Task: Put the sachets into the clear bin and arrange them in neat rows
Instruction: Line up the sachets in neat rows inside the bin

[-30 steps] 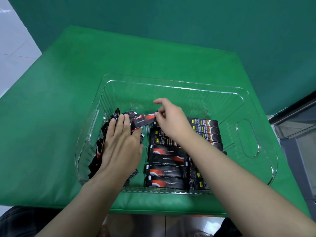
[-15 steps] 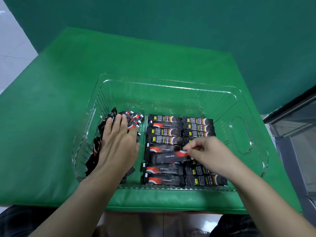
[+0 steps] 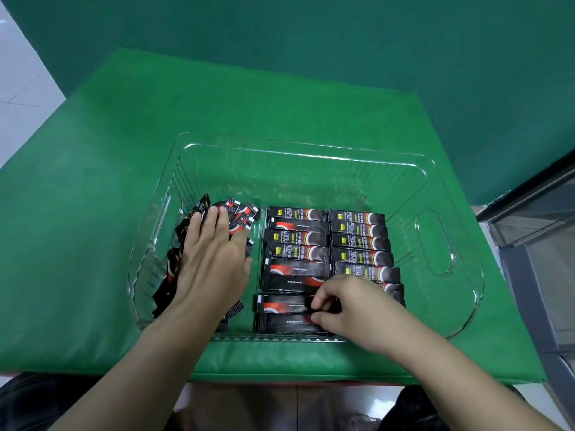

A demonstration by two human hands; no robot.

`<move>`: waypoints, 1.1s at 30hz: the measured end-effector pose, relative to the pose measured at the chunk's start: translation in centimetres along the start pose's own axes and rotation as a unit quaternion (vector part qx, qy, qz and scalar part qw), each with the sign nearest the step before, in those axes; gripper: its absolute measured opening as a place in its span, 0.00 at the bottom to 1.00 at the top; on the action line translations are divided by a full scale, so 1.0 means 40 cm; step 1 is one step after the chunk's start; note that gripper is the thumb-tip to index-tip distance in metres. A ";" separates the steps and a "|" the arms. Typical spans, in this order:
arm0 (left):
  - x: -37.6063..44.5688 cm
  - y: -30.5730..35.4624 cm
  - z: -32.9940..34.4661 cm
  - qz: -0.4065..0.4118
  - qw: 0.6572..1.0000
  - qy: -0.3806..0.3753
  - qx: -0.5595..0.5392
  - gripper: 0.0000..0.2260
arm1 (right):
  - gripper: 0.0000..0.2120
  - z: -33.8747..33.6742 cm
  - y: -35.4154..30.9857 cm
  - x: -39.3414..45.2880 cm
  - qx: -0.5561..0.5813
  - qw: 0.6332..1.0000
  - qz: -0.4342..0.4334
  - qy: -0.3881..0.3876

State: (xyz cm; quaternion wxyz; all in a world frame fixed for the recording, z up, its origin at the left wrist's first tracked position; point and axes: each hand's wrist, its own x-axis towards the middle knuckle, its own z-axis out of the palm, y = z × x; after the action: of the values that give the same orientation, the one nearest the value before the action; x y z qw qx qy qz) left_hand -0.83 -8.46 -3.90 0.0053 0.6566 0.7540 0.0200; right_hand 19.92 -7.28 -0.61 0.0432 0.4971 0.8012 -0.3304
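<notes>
A clear plastic bin (image 3: 435,169) sits on the green table. Inside it, black-and-red sachets lie in two neat rows (image 3: 357,241) at the middle and right. A loose pile of sachets (image 3: 239,213) fills the bin's left end. My left hand (image 3: 211,262) lies flat on that pile with straight fingers. My right hand (image 3: 351,306) is at the near end of the middle row, fingers curled, pinching the right end of a sachet (image 3: 286,306) that lies flat there. The hand hides the near part of the right row.
The green padded table (image 3: 93,213) extends left of and beyond the bin. A green backdrop stands behind it. A grey glass-fronted cabinet (image 3: 541,244) is close at the right. The bin's far half holds no sachets; a handle cut-out (image 3: 435,241) is in its right wall.
My right hand carried a sachet from the far end of the loose pile to the near end of the middle row and lowered it there. My left hand stayed on the pile.
</notes>
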 end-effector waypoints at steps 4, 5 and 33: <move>0.001 0.000 0.001 0.000 1.000 0.002 -0.007 0.23 | 0.05 0.013 -0.013 0.013 -0.022 0.999 -0.033 -0.025; 0.001 0.000 0.001 0.000 1.000 0.003 -0.008 0.22 | 0.06 0.015 -0.017 0.016 -0.026 0.998 -0.037 -0.033; 0.003 -0.003 0.028 -0.010 0.999 0.049 0.011 0.32 | 0.16 -0.025 -0.146 0.359 0.023 0.995 -0.015 0.094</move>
State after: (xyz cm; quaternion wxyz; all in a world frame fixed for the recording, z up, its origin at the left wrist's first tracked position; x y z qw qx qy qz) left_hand -0.93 -8.33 -5.01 -0.0387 0.6470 0.7602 0.0440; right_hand 8.13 2.63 -2.71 -0.0483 0.5150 0.8012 -0.3008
